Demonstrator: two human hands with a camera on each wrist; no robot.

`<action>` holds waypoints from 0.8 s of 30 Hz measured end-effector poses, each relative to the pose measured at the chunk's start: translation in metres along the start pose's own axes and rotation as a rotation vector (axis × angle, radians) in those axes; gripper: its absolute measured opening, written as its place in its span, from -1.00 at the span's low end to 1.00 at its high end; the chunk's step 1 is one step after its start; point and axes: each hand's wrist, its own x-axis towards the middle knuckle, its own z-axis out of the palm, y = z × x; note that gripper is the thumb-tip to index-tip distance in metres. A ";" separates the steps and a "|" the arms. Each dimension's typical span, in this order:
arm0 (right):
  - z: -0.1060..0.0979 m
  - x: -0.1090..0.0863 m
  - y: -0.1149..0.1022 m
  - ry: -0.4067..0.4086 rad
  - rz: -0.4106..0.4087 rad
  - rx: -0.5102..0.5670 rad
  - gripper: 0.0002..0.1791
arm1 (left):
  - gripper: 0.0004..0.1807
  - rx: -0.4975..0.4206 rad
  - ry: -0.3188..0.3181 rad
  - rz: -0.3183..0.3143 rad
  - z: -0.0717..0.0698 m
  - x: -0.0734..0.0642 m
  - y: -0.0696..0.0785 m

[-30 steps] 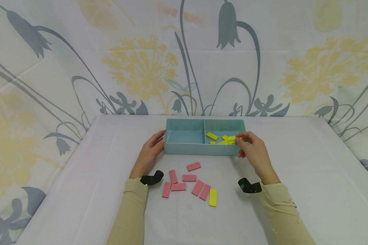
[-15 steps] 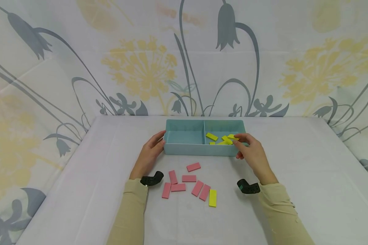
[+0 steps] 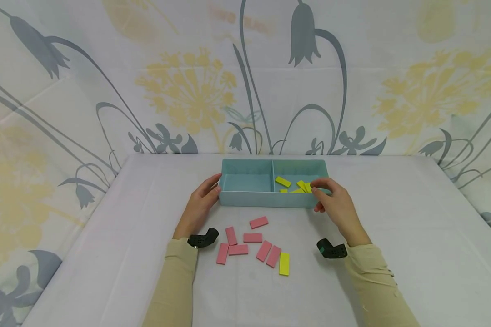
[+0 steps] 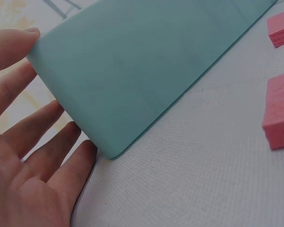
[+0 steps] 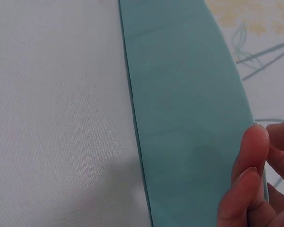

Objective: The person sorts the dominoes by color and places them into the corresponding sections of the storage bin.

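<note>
A blue-green two-compartment box [image 3: 249, 199] stands towards the back of the table. My left hand [image 3: 197, 206] steadies its left end; the left wrist view shows the fingers [image 4: 49, 116] fairly straight against the end wall and the thumb at the top corner. Several yellow tiles [image 3: 283, 182] lie loosely in the right compartment, partly hidden by the front wall. Over that wall's right end is my right hand [image 3: 340, 206], fingertips beside the tiles. In the right wrist view its fingers [image 5: 254, 144] straddle the rim, and no tile shows between them.
Several pink tiles [image 3: 252, 238] lie scattered on the white tablecloth [image 3: 425, 236] in front of the box. One yellow tile [image 3: 284, 264] lies at their right end. A patterned cloth [image 3: 270, 91] hangs behind the table.
My right hand has let go of a yellow tile, which dropped onto the others in the right compartment. The hand moved slightly left; my left hand and the box stayed put.
</note>
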 end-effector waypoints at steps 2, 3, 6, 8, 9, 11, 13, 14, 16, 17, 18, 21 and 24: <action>0.000 0.000 0.000 -0.004 0.005 -0.002 -0.62 | -0.56 0.007 0.002 0.000 0.000 0.000 0.000; 0.000 0.000 0.000 -0.005 0.005 -0.004 -0.62 | -0.56 0.009 0.002 0.002 0.000 0.000 0.000; -0.001 0.000 0.000 -0.009 0.005 -0.006 -0.61 | -0.55 0.013 0.001 0.011 0.000 0.000 0.000; -0.001 0.000 0.000 -0.010 0.005 -0.007 -0.61 | -0.54 0.010 0.000 0.018 0.000 0.000 0.001; -0.001 0.000 0.000 -0.011 0.005 -0.007 -0.61 | -0.54 0.010 0.000 0.018 0.001 0.000 0.001; -0.001 0.000 0.000 -0.012 0.006 -0.008 -0.61 | -0.53 0.012 -0.003 0.022 0.001 -0.001 0.001; -0.001 0.000 0.000 -0.012 0.008 -0.009 -0.61 | -0.53 0.018 0.000 0.019 0.001 -0.001 0.001; -0.001 0.000 0.000 -0.012 0.009 -0.009 -0.61 | -0.53 0.021 0.001 0.019 0.001 -0.001 0.001; -0.001 0.000 -0.001 -0.014 0.010 -0.007 -0.61 | -0.53 0.023 0.002 0.015 0.000 -0.001 0.001; -0.001 0.000 -0.001 -0.015 0.011 -0.006 -0.61 | -0.53 0.025 0.004 0.011 0.000 -0.001 0.001; -0.001 0.000 -0.001 -0.016 0.013 -0.004 -0.61 | -0.53 0.026 0.005 0.008 0.000 -0.001 0.001; -0.002 0.000 -0.001 -0.019 0.016 0.003 -0.60 | -0.53 0.027 0.005 0.008 0.000 -0.001 0.001; -0.002 0.000 0.000 -0.026 0.017 0.010 -0.59 | -0.53 0.029 0.004 0.005 0.000 -0.001 0.001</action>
